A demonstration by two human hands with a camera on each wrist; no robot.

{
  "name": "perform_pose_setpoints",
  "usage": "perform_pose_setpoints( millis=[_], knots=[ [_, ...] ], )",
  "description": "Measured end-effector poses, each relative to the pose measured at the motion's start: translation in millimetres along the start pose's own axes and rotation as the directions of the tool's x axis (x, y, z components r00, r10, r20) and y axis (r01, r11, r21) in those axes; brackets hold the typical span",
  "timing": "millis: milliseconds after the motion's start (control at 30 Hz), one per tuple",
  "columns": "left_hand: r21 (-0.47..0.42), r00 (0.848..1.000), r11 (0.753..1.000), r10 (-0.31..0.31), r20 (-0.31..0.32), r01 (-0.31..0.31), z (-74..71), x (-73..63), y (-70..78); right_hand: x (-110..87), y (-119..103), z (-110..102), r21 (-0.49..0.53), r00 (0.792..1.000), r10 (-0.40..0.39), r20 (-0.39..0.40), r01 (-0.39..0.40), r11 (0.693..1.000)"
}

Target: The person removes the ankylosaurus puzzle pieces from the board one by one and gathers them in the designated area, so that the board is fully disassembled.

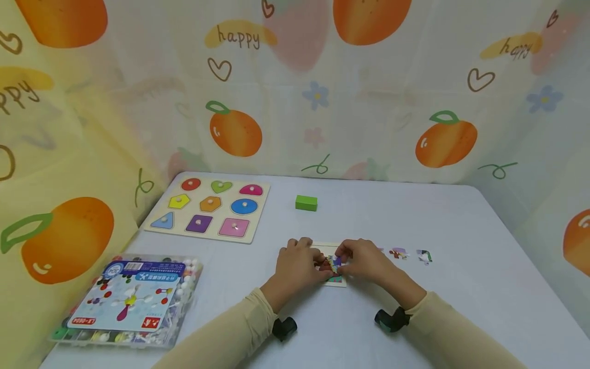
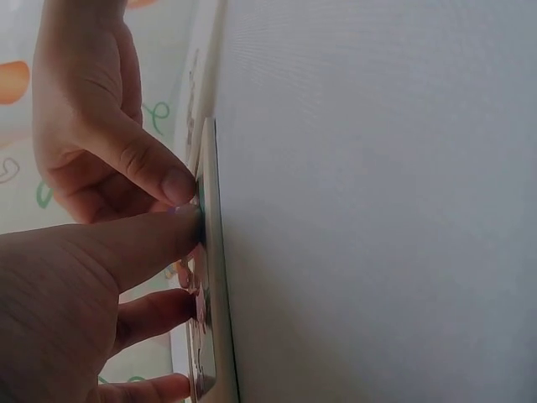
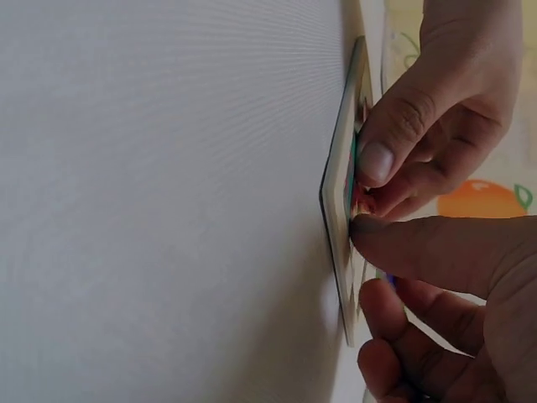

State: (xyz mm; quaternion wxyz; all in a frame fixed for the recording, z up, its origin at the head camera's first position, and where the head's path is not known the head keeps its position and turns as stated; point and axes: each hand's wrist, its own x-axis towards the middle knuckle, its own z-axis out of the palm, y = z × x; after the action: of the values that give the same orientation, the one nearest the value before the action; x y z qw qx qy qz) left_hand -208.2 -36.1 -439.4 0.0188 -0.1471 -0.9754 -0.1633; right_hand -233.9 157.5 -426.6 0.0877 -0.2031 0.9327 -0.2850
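Note:
A small jigsaw puzzle board (image 1: 341,285) with a pale border lies flat on the white table between both hands. My left hand (image 1: 297,264) bends over its left side, and the thumb and fingertips pinch a reddish-brown jigsaw piece (image 3: 364,201). From the right, my right hand (image 1: 366,261) reaches in, its thumb and forefinger gripping a purple-blue jigsaw piece (image 1: 338,260) at the picture. The fingertips of both hands almost meet over the board, hiding much of the picture. Right of the right hand lie loose jigsaw pieces, one orange and purple (image 1: 398,253), another green and white (image 1: 424,256).
A green block (image 1: 306,203) stands behind the puzzle. At the back left lies a shape board (image 1: 209,207) with knobbed pieces. A clear plastic box (image 1: 182,307) of molecule-model parts sits front left. Printed curtains (image 1: 286,128) hang behind and beside the table.

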Motion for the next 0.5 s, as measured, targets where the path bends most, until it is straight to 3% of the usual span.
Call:
perform_pose_setpoints(
  millis=[233, 500],
  knots=[
    [-0.008, 1.0, 1.0, -0.005, 0.013, 0.005, 1.6, 1.1, -0.5, -3.0, 2.3, -2.4, 0.009, 1.0, 0.002, -0.012, -0.002, 1.0],
    [-0.002, 1.0, 1.0, -0.01, 0.011, 0.01, -0.4, -0.1, 0.4, -24.1, 28.9, -18.5, -0.034, 0.998, 0.011, -0.059, -0.013, 0.999]
  ],
)
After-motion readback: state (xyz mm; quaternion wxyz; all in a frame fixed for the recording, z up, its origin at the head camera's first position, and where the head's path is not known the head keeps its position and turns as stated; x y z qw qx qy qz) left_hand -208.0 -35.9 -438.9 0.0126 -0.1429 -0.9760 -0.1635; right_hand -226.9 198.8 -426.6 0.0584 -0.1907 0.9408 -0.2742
